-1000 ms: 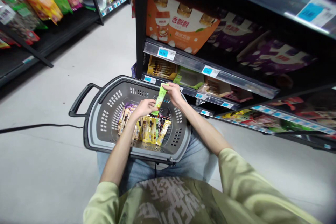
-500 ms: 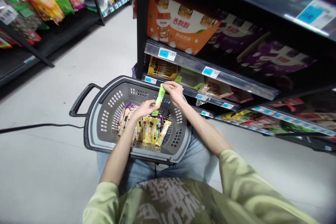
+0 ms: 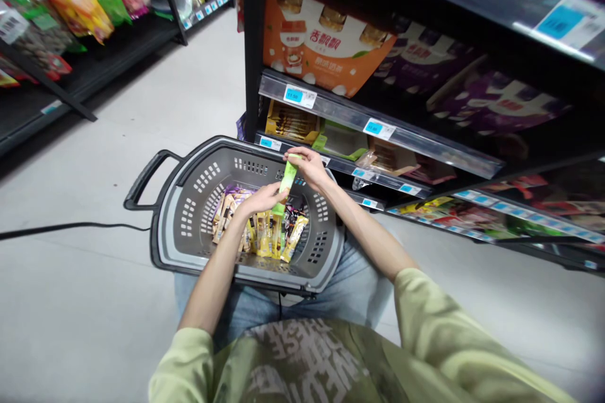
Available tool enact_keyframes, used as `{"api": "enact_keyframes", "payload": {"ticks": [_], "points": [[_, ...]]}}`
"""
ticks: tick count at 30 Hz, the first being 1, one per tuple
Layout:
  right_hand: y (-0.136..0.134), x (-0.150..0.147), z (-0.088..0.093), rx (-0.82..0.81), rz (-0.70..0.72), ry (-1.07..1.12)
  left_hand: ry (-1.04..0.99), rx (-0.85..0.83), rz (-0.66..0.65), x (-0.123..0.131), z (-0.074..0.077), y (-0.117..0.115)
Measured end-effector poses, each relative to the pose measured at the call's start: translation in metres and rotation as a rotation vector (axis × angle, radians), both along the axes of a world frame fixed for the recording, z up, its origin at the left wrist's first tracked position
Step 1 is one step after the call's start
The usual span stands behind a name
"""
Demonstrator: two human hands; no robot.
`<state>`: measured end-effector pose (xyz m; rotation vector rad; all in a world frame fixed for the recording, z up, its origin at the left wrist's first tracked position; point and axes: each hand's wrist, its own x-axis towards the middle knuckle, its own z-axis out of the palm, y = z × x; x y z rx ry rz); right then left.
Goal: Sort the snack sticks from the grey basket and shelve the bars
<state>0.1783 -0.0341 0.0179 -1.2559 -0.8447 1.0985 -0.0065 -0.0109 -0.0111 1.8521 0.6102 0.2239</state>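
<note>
A slim green sachet (image 3: 287,184) is held slantwise over the grey shopping basket (image 3: 163,227). My right hand (image 3: 308,167) pinches its upper end. My left hand (image 3: 265,197) has its fingers closed on the lower part. Inside the basket, below my hands, lie several slim packets: yellow sachets (image 3: 265,236) in the middle and right, and brown and purple ones (image 3: 225,211) at the left, partly hidden by my left forearm. The basket rests against my knees with its black handle (image 3: 142,182) sticking out to the left.
Close on the right stands a shelf unit (image 3: 321,114) with orange drink packs (image 3: 326,50) above. On its lower shelf are a yellow box of sachets (image 3: 290,123) and a green open box (image 3: 340,140). Bagged snacks (image 3: 80,0) hang at the upper left. A black cable (image 3: 75,225) runs left from the basket.
The green sachet has shifted slightly down and left, and my right fingers have moved a little left with it. The basket and its packets have stayed in place.
</note>
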Motion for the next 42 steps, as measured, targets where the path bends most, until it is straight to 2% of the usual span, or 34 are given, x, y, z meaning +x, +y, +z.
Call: {"api": "enact_keyframes", "payload": {"ticks": [4,9,14,17,24,30,35,42], "points": [[-0.003,-0.003,0.004,-0.038,0.05,0.163,-0.014,-0.1,0.047,0.001,0.005,-0.001],[-0.005,-0.006,0.005,0.013,0.008,0.147,-0.111,-0.302,0.088,0.003,0.008,-0.005],[-0.005,-0.008,0.001,-0.018,0.052,0.164,-0.193,-0.244,0.09,0.005,0.006,-0.007],[-0.005,-0.01,-0.002,-0.057,0.124,0.157,-0.23,-0.291,0.124,0.006,0.005,-0.007],[-0.006,-0.011,-0.004,0.0,0.16,0.099,-0.261,-0.392,0.164,0.008,0.009,-0.01],[-0.009,-0.013,-0.003,-0.034,0.23,-0.003,-0.302,-0.44,0.184,0.01,0.009,-0.01],[-0.009,-0.013,-0.005,-0.042,0.229,-0.029,-0.305,-0.402,0.181,0.01,0.011,-0.011],[-0.011,-0.018,-0.009,-0.041,0.301,-0.063,-0.315,-0.388,0.175,0.01,0.014,-0.009]]}}
